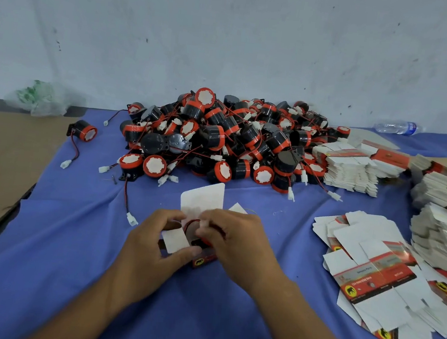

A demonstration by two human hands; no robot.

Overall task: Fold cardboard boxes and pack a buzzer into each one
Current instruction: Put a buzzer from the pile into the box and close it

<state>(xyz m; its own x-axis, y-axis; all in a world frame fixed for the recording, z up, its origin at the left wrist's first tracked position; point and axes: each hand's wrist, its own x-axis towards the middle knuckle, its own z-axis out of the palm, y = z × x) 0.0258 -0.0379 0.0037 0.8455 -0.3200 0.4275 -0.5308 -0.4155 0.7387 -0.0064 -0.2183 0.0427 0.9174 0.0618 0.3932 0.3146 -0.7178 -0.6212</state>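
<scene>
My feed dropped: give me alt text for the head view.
The left hand holds a small open box while the right hand pinches a buzzer's wiring at its mouth. Behind lies a buzzer pile; flat boxes lie right.

From where I stand, one sign comes clear: a black elephant in a yellow circle (350, 291) on the top flat carton (388, 266) at the right. The print beside it is too blurred to read, as is the water bottle (396, 127) label
</scene>
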